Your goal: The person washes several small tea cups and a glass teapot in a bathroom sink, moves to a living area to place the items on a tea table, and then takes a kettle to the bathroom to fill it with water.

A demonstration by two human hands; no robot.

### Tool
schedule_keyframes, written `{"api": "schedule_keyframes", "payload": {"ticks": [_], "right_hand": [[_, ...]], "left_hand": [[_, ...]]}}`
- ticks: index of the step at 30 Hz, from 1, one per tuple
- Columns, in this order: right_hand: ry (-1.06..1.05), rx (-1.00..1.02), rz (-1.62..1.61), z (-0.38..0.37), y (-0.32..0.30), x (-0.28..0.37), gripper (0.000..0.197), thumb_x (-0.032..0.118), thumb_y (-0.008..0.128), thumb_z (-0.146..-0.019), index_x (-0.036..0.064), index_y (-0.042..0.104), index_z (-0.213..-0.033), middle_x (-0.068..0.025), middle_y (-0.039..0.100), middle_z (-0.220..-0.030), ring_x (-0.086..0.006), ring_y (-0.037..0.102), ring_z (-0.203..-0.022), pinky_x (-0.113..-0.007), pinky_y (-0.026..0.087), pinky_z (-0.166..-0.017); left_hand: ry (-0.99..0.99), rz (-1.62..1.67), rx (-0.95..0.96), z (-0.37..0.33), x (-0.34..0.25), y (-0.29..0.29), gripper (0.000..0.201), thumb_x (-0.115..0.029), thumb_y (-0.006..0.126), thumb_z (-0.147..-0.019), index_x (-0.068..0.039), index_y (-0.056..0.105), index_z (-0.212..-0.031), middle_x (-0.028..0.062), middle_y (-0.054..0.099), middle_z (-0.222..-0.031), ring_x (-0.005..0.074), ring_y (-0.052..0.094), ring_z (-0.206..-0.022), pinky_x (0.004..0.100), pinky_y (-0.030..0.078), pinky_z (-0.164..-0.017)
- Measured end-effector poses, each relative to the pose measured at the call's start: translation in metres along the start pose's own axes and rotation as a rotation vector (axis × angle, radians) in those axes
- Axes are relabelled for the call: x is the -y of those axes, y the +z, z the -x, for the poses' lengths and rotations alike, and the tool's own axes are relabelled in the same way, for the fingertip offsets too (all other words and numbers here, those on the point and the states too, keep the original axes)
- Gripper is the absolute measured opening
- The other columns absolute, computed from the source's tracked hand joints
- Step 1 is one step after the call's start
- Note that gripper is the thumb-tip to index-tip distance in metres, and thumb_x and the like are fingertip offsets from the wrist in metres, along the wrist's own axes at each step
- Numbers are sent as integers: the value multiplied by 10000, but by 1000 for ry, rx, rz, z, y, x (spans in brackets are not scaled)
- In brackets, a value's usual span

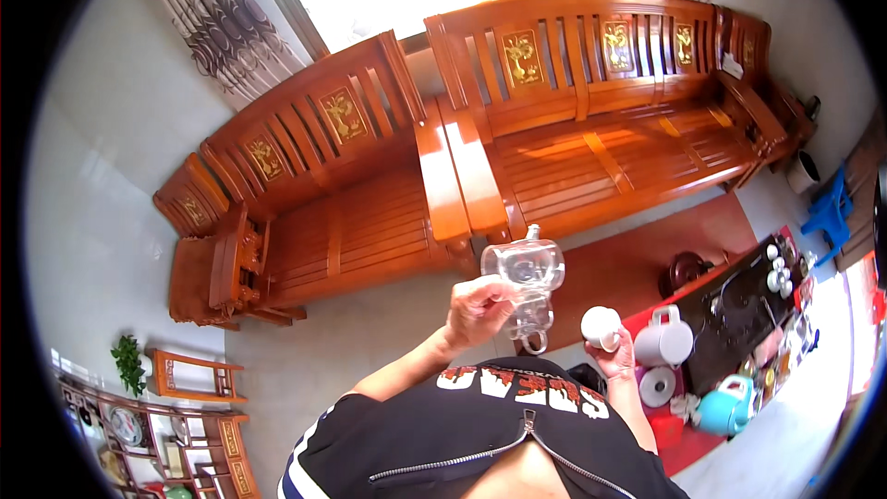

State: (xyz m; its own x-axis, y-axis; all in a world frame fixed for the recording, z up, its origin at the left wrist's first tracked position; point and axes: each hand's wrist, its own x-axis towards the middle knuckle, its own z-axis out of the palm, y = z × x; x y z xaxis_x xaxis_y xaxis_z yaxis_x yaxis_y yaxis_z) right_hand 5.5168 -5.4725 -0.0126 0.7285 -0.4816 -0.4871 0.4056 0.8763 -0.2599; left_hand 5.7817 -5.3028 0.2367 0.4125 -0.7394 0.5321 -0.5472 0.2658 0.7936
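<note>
My left hand point(479, 314) is closed around a clear glass vessel point(525, 263), held up in front of my chest. The vessel has rounded sections, a narrow tip at its far end and a small looped handle at its near end; its exact kind is hard to make out. To the right, my right hand point(617, 358) grips a small white cup point(601, 325) beside the tea table. The two pieces are apart, and part of the right hand's fingers is hidden behind the cup.
At right stands a red tea table with a dark tea tray point(721, 323), small white cups point(779, 282), a white pitcher point(663, 340) and a teal kettle point(727, 405). Wooden benches point(591, 166) run along the window side. A blue stool point(832, 212) stands far right, a display shelf point(171, 444) lower left.
</note>
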Motion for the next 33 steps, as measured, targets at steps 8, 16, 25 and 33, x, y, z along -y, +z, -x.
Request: {"api": "schedule_keyframes", "payload": {"ticks": [8, 16, 25, 33], "right_hand": [[-265, -67, -61, -73, 23, 130, 534, 368, 669, -763, 165, 515, -1232, -69, 589, -1162, -314, 570, -1031, -495, 526, -718], [-424, -184, -143, -151, -16, 213, 502, 380, 635, -800, 188, 518, -1248, -21, 582, -1213, -263, 567, -1066, -447, 517, -710], [-603, -342, 682, -232, 59, 343, 429, 269, 638, -792, 46, 562, -1151, -138, 631, -1027, -271, 601, -889, -376, 465, -786], [-796, -431, 1195, -282, 144, 435, 395, 146, 723, -732, 23, 576, -1078, -143, 639, -999, -276, 607, -900, -362, 471, -843]], "left_hand": [[72, 224, 195, -171, 60, 94, 116, 38, 657, -760, -2, 637, -867, 91, 652, -777, 168, 631, -661, 255, 501, -608], [117, 445, 403, -314, 169, 206, 97, 43, 658, -755, -2, 615, -830, 121, 649, -792, 256, 640, -711, 299, 497, -628], [217, 620, 518, -486, 248, 312, 79, -23, 665, -797, 2, 591, -802, 126, 621, -772, 293, 614, -709, 341, 485, -617], [247, 657, 518, -569, 282, 388, 84, -23, 645, -800, -28, 570, -761, 101, 604, -711, 306, 597, -682, 356, 474, -595]]}}
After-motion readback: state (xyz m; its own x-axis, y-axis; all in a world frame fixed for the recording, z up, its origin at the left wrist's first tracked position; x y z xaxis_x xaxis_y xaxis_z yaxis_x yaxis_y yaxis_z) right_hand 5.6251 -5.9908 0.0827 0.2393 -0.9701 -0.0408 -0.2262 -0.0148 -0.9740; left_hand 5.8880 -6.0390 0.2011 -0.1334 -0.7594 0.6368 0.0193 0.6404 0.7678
